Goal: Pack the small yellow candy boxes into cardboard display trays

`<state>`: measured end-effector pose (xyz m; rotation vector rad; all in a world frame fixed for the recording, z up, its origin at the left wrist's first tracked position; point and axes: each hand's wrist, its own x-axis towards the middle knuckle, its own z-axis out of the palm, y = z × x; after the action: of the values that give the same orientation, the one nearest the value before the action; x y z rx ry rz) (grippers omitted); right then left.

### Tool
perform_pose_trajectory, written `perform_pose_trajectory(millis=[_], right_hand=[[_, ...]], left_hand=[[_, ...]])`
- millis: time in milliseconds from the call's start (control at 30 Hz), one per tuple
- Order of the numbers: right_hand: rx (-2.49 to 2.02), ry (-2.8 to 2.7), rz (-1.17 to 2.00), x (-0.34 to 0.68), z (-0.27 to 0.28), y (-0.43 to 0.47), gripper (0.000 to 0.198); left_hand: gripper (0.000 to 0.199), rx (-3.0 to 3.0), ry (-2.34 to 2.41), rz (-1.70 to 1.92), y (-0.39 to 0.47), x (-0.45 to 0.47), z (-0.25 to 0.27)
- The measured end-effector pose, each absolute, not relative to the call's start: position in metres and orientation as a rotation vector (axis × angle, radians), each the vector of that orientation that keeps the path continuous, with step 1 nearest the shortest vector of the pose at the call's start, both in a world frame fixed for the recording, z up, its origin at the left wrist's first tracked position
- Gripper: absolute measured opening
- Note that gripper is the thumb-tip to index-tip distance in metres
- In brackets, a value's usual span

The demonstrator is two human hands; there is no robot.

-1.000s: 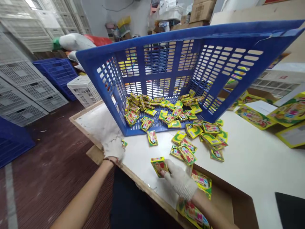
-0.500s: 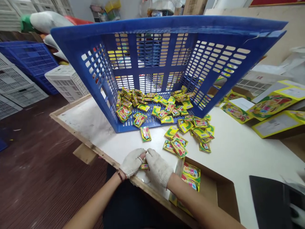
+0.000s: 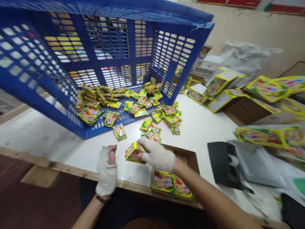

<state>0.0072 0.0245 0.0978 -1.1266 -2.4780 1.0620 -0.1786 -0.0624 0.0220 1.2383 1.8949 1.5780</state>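
My right hand, in a white fingerless glove, grips a stack of small yellow-green printed boxes just above the white table. My left hand, gloved the same way, is held apart from the stack at the table's near edge, its fingers loosely raised with nothing in them. Beneath my right forearm is an open cardboard carton, with rows of the same boxes at its near end. Loose boxes lie in a heap beyond my right hand, and a single box lies between the hands and the crate.
A large blue plastic crate lies tipped on its side, its mouth toward me and many small boxes spilling out. Larger yellow cartons stand at the right. A black object and clear plastic sheets lie on the table's right side.
My hands were together around the small boxes and have now parted. The right hand has carried the stack up beside the carton. My view has turned to the right.
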Motion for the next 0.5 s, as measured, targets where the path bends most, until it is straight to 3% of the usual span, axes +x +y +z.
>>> perform_pose_trajectory(millis=[100, 167, 267, 367, 500], right_hand=[[-1.197, -2.371, 1.179, 0.092, 0.122, 0.036, 0.035], [-1.332, -2.312, 1.348, 0.139, 0.121, 0.036, 0.036], [-1.612, -2.417, 1.428, 0.171, 0.1, 0.03, 0.032], [-1.844, -2.859, 1.138, 0.164, 0.079, 0.027, 0.034], [-1.816, -3.164, 1.087, 0.138, 0.066, 0.037, 0.034]], left_hand=[[0.025, 1.811, 1.578, 1.326, -0.067, -0.144, 0.047], [0.024, 2.119, 1.216, 1.03, -0.071, -0.11, 0.058], [0.042, 2.408, 0.944, 0.458, -0.075, -0.063, 0.06], [0.061, 2.461, 1.031, -0.001, -0.076, -0.041, 0.055], [0.065, 2.435, 1.051, -0.168, -0.075, -0.041, 0.055]])
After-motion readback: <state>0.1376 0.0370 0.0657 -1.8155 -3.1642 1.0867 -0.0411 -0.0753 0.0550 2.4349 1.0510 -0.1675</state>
